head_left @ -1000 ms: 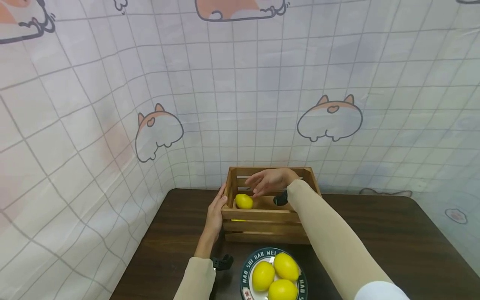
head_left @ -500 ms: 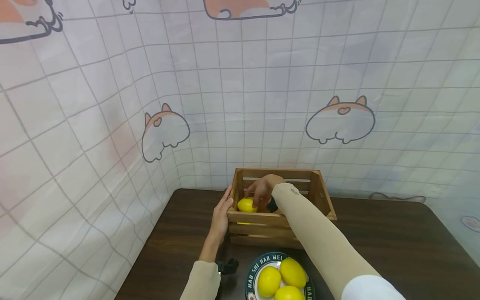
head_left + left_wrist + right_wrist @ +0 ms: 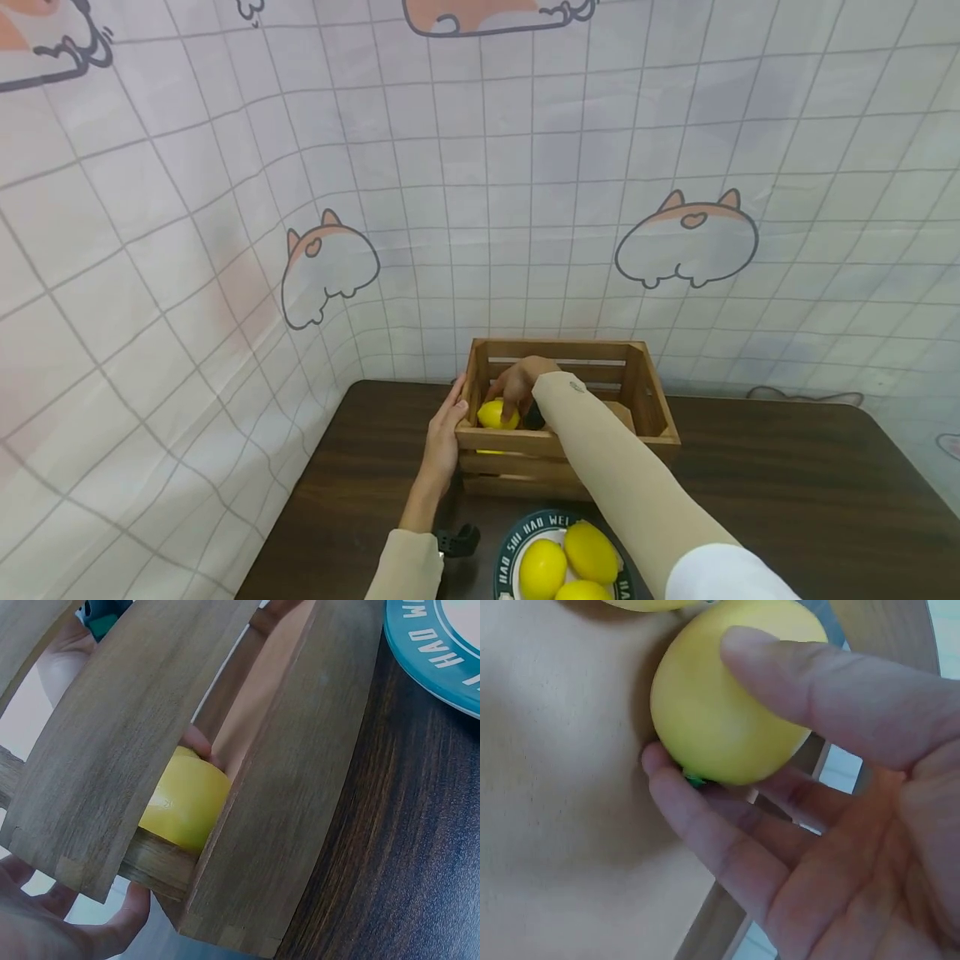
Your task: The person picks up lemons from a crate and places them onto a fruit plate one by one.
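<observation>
In the head view, my right hand point(image 3: 517, 387) reaches down into a slatted wooden crate point(image 3: 510, 443) and holds a yellow lemon point(image 3: 495, 415) near its left end. The right wrist view shows the thumb on top of the lemon point(image 3: 727, 705) and bent fingers around its green-tipped side. Part of another lemon point(image 3: 649, 603) shows at that view's top edge. My left hand point(image 3: 442, 442) rests along the crate's left end, fingers extended against its side. Through the slat gap in the left wrist view, yellow fruit point(image 3: 187, 799) is visible with a fingertip beside it.
A green-rimmed plate point(image 3: 510, 550) with three lemons point(image 3: 543, 568) stands in front of the crate, partly cut off by the frame's bottom. The dark wooden table point(image 3: 780, 483) extends to the right. A grid-patterned cloth point(image 3: 510, 208) hangs behind and at the left.
My right hand has lowered into the crate, and its fingers have closed around the lemon. The left hand stays at the crate's left end. The head view has shifted slightly.
</observation>
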`<state>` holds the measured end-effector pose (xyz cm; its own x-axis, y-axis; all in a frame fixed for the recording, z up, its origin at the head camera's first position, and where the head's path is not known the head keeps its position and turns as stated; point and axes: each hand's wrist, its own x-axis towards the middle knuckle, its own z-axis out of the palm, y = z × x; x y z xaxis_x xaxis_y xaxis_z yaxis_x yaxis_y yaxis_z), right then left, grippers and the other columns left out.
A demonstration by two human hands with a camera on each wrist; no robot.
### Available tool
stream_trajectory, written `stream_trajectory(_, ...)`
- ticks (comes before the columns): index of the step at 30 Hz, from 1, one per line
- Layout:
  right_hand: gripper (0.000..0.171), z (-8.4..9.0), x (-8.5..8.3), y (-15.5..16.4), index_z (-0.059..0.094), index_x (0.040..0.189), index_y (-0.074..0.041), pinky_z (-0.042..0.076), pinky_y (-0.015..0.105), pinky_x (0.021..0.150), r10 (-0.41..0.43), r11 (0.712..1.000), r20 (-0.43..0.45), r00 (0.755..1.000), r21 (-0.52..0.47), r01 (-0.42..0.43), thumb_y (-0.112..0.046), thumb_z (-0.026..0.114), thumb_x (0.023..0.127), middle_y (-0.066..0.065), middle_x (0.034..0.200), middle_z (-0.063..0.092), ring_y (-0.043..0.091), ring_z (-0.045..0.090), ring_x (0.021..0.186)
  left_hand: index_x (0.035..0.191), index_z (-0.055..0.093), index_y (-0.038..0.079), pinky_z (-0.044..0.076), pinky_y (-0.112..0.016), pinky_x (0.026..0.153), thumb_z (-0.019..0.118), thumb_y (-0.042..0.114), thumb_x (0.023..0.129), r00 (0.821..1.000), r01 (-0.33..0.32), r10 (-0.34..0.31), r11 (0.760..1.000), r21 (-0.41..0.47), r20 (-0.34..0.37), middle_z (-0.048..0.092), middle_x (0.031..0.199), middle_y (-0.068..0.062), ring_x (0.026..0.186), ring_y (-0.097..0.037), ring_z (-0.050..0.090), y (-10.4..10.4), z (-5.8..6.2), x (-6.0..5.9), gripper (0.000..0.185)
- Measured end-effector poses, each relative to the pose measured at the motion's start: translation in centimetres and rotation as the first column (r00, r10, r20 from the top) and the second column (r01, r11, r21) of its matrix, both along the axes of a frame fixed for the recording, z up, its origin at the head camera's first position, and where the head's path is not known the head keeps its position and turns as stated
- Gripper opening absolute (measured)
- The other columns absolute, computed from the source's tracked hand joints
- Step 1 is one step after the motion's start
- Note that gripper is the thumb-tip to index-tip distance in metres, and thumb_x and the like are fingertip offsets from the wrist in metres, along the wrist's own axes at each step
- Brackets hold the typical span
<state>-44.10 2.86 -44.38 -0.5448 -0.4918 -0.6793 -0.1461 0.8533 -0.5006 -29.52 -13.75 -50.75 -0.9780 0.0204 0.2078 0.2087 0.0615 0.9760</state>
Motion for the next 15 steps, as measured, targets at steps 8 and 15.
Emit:
stream_trajectory(8, 0.068, 1.3, 0.4, 1.5, 0.037, 0.158, -0.009, 0.044, 0.049, 0.116, -0.012, 0.980, 0.218, 0.976, -0.192, 0.055, 0.003, 0.064, 0.097, 0.018, 0.140, 0.049, 0.027, 0.057, 0.120, 0.159, 0.036, 0.036, 0.012, -0.061, 0.128, 0.037, 0.039, 0.110, 1.000, 0.012, -0.012, 1.000, 0.021, -0.017, 0.028, 0.169, 0.006, 0.159, -0.026, 0.019, 0.1, -0.2, -0.1, 0.049)
stream_trajectory(15, 0.067, 3.0, 0.8, 3.9, 0.037, 0.158, -0.009, 0.035, 0.057, 0.120, 0.035, 0.940, 0.246, 0.969, -0.337, 0.051, 0.002, 0.062, 0.098, 0.018, 0.140, 0.047, 0.025, 0.054, 0.116, 0.159, 0.036, 0.036, 0.011, -0.062, 0.127, 0.037, 0.039, 0.110, 1.000, 0.013, -0.013, 1.000, 0.021, -0.014, 0.027, 0.169, 0.006, 0.159, -0.027, 0.019, -0.1, -0.2, -0.2, 0.049)
